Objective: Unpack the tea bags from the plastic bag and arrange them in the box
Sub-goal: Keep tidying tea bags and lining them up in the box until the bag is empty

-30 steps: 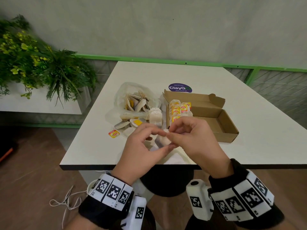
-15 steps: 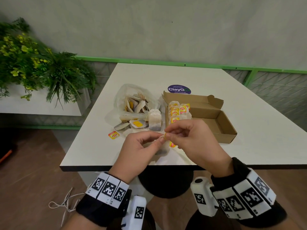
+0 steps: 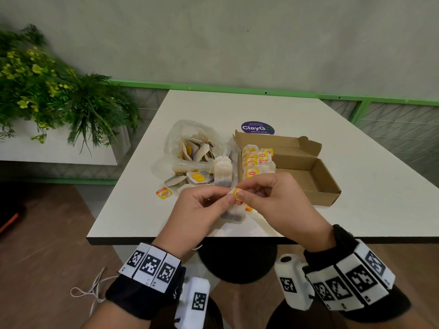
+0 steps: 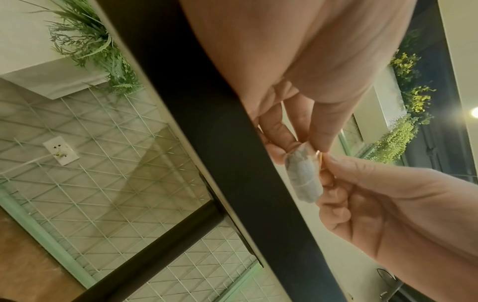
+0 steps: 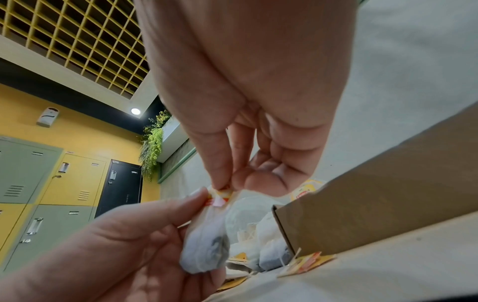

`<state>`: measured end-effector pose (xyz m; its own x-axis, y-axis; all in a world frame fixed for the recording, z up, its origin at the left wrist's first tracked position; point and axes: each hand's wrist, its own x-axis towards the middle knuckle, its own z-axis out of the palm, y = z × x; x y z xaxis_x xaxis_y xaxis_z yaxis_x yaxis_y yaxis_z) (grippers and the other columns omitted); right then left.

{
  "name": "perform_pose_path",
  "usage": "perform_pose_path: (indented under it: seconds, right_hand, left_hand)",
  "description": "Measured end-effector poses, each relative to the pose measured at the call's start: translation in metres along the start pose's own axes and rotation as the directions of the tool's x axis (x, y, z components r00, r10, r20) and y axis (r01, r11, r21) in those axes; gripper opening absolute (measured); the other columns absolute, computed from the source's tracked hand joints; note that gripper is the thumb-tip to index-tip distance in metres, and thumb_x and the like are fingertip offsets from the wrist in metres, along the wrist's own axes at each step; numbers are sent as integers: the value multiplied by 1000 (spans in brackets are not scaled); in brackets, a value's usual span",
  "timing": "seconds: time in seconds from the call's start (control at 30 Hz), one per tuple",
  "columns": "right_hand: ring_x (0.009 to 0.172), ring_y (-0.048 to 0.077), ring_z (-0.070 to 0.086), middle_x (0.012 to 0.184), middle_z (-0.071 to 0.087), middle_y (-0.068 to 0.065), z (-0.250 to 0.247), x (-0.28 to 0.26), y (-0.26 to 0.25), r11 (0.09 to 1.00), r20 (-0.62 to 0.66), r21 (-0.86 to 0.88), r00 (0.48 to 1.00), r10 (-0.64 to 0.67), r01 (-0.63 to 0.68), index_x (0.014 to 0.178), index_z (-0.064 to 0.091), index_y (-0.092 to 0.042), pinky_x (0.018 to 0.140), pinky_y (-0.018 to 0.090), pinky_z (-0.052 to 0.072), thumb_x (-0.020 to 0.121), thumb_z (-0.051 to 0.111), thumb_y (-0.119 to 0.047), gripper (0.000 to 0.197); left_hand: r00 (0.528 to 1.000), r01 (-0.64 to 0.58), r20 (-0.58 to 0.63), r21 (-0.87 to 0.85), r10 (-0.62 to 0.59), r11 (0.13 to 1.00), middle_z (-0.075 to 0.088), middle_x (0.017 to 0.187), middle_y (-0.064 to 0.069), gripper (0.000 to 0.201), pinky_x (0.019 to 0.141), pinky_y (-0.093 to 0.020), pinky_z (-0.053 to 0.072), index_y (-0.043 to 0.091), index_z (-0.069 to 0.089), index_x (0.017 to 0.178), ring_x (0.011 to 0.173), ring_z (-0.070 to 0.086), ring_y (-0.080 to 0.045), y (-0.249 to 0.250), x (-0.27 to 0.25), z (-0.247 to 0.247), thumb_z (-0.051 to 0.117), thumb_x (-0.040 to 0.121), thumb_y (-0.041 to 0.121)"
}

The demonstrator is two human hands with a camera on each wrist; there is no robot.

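Head view: one tea bag is pinched by the left hand, its yellow tag by the right hand. The tag should be tucked flat before the box is filled.

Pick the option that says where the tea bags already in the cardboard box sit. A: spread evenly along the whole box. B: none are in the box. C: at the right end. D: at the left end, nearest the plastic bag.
D: the packed tea bags cluster at the left end of the box, beside the plastic bag; the right part shows bare cardboard.
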<state>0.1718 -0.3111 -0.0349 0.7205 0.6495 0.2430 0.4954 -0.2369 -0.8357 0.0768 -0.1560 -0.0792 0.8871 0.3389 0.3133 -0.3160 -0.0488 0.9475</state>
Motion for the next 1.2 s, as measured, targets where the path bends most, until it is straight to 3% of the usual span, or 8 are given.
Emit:
perform_pose_path:
  seconds: [0.1,0.2,0.37,0.47,0.67,0.83,1.03,1.2]
  right_hand:
    - [63,9,58,70,70,-2,-4,2,0,998,37,-62,999,-23,25,82,78,-21,64,30,50,87,77,-15,8]
    - [58,4,50,64,63,-11,-21,11,-5,970,69,-223,995,-77,90,77,75,-20,59,22,42,86,78,-18,9]
    - [56,4,46,63,61,-5,-80,38,-19,919,-25,-391,997,-66,51,80,76,-18,57,21,38,85,78,-20,6]
    - [57,9,45,65,62,3,-103,52,-18,894,-5,-449,1000,0,-2,81,76,-18,56,23,38,85,78,-22,6]
    - [51,-6,50,50,57,-22,-103,71,-2,886,91,-439,973,210,-150,75,76,-23,49,7,34,82,82,-24,9]
    - [70,3,56,70,62,-15,-83,83,13,808,135,-568,950,281,-158,83,74,-22,62,18,39,86,77,-25,5]
    - [89,16,64,92,69,-2,-71,93,21,735,57,-666,975,215,-123,90,74,-16,80,32,56,89,72,-23,7]
    - [88,18,63,90,65,-2,-69,92,25,721,87,-689,980,177,-69,87,71,-19,76,31,52,89,74,-22,4]
  left_hand:
    - [1000,22,-1,25,-22,999,80,93,-6,15,72,-16,53,4,80,100,84,72,-7,2,0,0,70,90,8]
    - [997,63,-36,30,-62,998,79,99,-7,19,79,-23,52,10,78,108,91,71,-13,0,1,-2,71,90,12]
    - [991,120,-69,17,-118,993,78,101,-4,17,77,-27,55,18,78,105,105,70,-27,0,3,-2,70,92,9]
    - [991,112,-70,26,-110,993,79,99,-3,16,76,-22,56,19,78,100,103,71,-25,1,4,-2,71,91,9]
    - [990,110,-92,26,-107,994,79,98,-5,15,73,-18,55,22,79,95,99,72,-23,-1,4,-1,72,89,10]
    - [987,96,-129,30,-91,995,78,94,-8,20,71,-16,53,24,80,89,93,71,-21,-1,3,0,72,90,5]
    - [987,69,-150,67,-58,995,77,90,-5,26,71,-16,53,28,79,86,88,71,-16,0,2,1,70,91,3]
    - [987,61,-150,67,-50,996,77,90,-6,25,72,-17,54,25,79,86,87,70,-16,-1,3,1,70,91,2]
